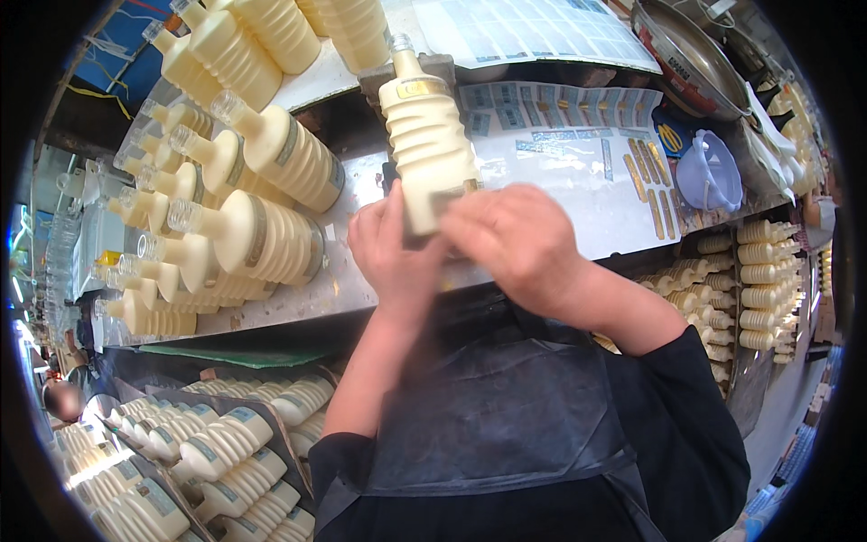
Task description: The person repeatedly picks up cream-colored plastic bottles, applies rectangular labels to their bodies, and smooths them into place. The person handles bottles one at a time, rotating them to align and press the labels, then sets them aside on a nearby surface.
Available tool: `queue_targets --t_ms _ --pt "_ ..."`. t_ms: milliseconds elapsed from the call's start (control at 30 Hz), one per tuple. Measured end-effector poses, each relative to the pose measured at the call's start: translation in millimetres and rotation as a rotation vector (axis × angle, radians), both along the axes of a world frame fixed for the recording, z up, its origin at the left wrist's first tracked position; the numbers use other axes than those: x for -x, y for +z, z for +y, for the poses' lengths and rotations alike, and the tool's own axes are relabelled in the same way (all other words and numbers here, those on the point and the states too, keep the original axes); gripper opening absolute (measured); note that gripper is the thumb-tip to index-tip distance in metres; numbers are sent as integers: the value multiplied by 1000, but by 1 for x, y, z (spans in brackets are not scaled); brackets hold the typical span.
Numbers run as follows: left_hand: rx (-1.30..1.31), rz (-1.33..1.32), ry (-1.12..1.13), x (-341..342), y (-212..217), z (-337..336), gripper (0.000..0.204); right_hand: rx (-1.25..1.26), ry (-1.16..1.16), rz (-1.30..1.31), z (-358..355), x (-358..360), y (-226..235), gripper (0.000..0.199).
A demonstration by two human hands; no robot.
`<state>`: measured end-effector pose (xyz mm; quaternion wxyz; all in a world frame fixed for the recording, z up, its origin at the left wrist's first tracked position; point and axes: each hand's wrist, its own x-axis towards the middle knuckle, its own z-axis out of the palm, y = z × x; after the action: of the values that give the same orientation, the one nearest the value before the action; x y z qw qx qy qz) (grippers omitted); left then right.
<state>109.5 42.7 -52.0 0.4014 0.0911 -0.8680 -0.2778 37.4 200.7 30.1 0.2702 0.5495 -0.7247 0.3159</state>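
Observation:
A cream bottle [424, 135] with wavy ridges and a clear glass neck lies on a dark stand in front of me, its neck pointing away. It has a gold label near its shoulder. My left hand [390, 248] grips the lower left side of the bottle, fingers along it. My right hand [519, 239] is closed, its fingertips pinched together at the bottle's lower right, beside a small gold label [470, 186]. Motion blurs those fingertips, and what they pinch is hidden. Several gold strips [643, 170] lie on the white table [578, 212] to the right.
Many similar bottles [271, 235] crowd the table's left side. Printed sticker sheets [542, 32] lie at the back. A lavender bucket [709, 172] and a large round metal pan [695, 54] stand at right. Racks below hold more bottles [226, 443] at left and bottles [763, 285] at right.

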Motion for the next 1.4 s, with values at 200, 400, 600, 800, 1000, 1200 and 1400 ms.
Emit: queue_targets --t_ms 200,400,600,800,1000,1200,1400 --pt "-10 -51 7 -2 -6 -4 75 -63 38 -249 3 -5 -4 23" --pt "-62 -64 -10 -3 -3 -2 76 0 -306 -617 -1 9 -3 23" --pt "-89 -97 -103 -6 -8 -14 80 -159 -375 -750 5 10 -13 21" --pt "-547 -212 -65 10 -6 -15 77 -114 -276 -865 1 -2 -14 24" --pt "-676 -174 -88 17 -19 -13 61 -88 -385 -896 13 14 -33 21" --pt "-856 -88 -195 18 -28 -13 55 132 -327 -1072 26 17 -54 17" --pt "-776 -142 -96 17 -20 -6 56 77 -86 -922 -8 -1 -31 19"
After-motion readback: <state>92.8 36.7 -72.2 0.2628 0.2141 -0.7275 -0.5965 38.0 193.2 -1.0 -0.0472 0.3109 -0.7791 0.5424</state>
